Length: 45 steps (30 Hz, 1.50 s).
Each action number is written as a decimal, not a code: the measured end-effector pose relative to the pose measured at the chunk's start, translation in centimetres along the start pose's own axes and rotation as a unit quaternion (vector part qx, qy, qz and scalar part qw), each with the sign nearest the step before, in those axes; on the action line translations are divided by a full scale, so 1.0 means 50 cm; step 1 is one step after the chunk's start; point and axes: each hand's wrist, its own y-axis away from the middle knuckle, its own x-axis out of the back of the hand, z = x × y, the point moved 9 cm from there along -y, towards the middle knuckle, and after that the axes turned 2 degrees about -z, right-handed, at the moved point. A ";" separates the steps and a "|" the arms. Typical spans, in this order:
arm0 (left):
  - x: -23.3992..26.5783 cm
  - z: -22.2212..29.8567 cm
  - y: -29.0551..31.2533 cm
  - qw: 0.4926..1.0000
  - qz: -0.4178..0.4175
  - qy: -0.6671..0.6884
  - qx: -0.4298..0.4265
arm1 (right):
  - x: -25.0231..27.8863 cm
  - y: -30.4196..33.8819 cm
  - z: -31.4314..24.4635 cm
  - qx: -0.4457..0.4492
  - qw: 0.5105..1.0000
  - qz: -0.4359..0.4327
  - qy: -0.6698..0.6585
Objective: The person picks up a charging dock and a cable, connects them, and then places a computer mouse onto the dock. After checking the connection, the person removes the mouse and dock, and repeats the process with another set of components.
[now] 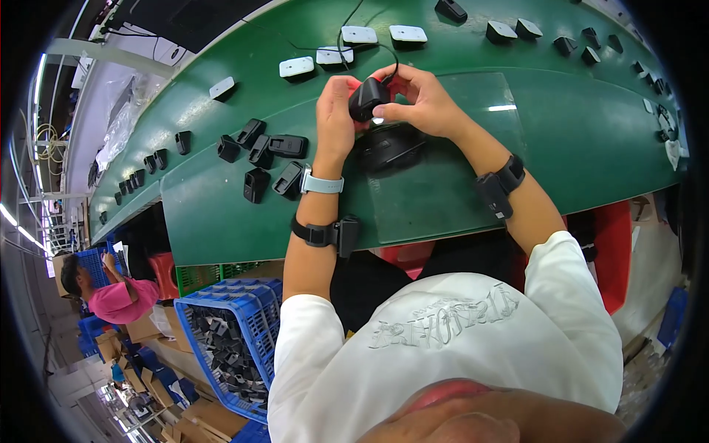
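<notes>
Above the green table (295, 221), my left hand (337, 118) and my right hand (428, 107) together grip a small black plastic housing (368, 98). Fingers of both hands wrap round its sides, and my right thumb presses near its lower edge. A black cable (395, 59) runs down to the housing; the point where it joins is partly hidden by my fingers. Just below my hands lies a dark rounded shape (391, 150), perhaps a black object. Left of my left wrist, several black housings (288, 145) with open recesses lie in a loose group.
White-topped black blocks (296, 68) stand along the far side, and more black pieces (565, 46) lie far right. A clear sheet (450, 192) covers part of the table. Below the table's left front edge stands a blue crate (258, 317) of black parts; another person (122, 295) is beyond.
</notes>
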 end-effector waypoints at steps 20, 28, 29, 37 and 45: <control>-0.032 0.079 0.024 0.932 0.016 -0.228 -0.282 | 0.036 -0.005 0.020 -0.006 0.992 0.061 -0.112; -0.044 0.100 0.034 0.900 0.039 -0.283 -0.330 | 0.029 -0.008 0.011 -0.004 0.987 0.059 -0.147; -0.045 0.112 0.042 0.882 0.058 -0.316 -0.345 | 0.025 -0.011 0.013 0.012 0.990 0.060 -0.125; -0.083 0.155 0.065 0.822 0.022 -0.394 -0.411 | 0.106 -0.003 0.062 -0.017 0.985 0.169 -0.026; 0.141 0.236 0.066 0.762 0.168 -0.530 -0.332 | 0.152 0.014 0.091 0.004 0.945 0.292 -0.147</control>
